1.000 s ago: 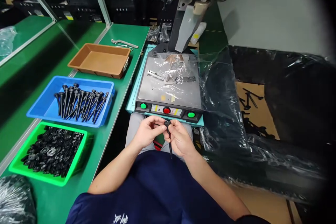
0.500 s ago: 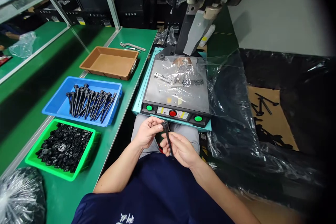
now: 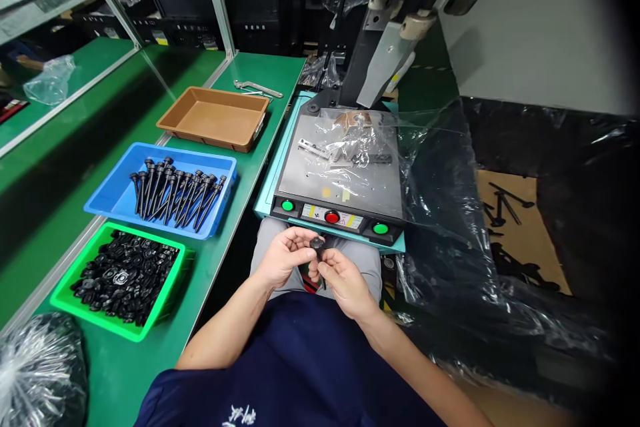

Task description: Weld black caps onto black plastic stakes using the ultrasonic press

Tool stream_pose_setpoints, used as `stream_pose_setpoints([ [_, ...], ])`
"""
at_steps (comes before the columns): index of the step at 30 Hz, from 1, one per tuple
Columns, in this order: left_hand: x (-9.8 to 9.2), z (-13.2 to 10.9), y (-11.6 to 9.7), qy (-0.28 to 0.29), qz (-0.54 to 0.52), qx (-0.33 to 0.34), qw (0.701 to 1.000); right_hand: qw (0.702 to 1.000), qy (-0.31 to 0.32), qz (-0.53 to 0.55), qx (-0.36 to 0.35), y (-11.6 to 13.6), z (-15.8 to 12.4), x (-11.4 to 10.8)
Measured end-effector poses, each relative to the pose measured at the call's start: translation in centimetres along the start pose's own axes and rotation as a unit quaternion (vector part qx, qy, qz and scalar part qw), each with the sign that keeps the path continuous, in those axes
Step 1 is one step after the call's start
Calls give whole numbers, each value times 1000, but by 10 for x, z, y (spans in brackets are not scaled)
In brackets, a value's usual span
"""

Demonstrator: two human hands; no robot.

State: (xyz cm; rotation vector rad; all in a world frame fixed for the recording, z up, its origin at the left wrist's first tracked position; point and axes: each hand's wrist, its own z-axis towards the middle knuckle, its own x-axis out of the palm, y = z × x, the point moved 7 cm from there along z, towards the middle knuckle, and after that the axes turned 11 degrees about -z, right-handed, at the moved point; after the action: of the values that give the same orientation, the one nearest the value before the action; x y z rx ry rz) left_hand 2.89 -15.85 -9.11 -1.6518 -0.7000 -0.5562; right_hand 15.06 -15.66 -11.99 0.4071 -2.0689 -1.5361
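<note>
Over my lap, both hands hold one long black plastic bolt (image 3: 317, 244) with a broad round head and a slim ribbed shaft. The thumb and fingers of my left hand (image 3: 287, 259) are closed at its head. Lower down, my right hand (image 3: 344, 282) pinches the shaft, hiding part of it. To the left, a blue tray (image 3: 107, 195) contains many similar black bolts (image 3: 175, 193). A green bin (image 3: 64, 295) in front of it is filled with small black round parts (image 3: 125, 273).
A brown tray (image 3: 215, 121) and a wrench (image 3: 257, 89) lie on the green bench (image 3: 200, 273). Ahead stands a press machine with a metal plate (image 3: 310, 180), buttons and clear plastic film. Several black bolts lie on cardboard (image 3: 525, 227) at right. A plastic bag (image 3: 43, 373) sits front left.
The bolt has turned so its head faces more towards me and its shaft looks shorter. My right hand has moved slightly up its shaft, closer to my left. The view has shifted a little.
</note>
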Motion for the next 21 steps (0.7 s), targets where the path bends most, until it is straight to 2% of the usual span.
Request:
stream_pose_setpoints([
  [3,6,-3,-1,33,32,3,999,993,-38,-92,-55,-2,5,-11],
  [7,13,-7,-12,70,127,57,988,973,-70,-197,-97,-4,11,-21],
  [15,19,-12,-21,106,224,106,963,965,-75,-216,-127,-5,15,-23],
  [17,19,-12,-22,102,233,113,961,965,-81,-214,-125,-4,15,-22],
  [21,13,-14,-25,41,282,132,949,979,-64,-168,-92,-2,17,-12],
])
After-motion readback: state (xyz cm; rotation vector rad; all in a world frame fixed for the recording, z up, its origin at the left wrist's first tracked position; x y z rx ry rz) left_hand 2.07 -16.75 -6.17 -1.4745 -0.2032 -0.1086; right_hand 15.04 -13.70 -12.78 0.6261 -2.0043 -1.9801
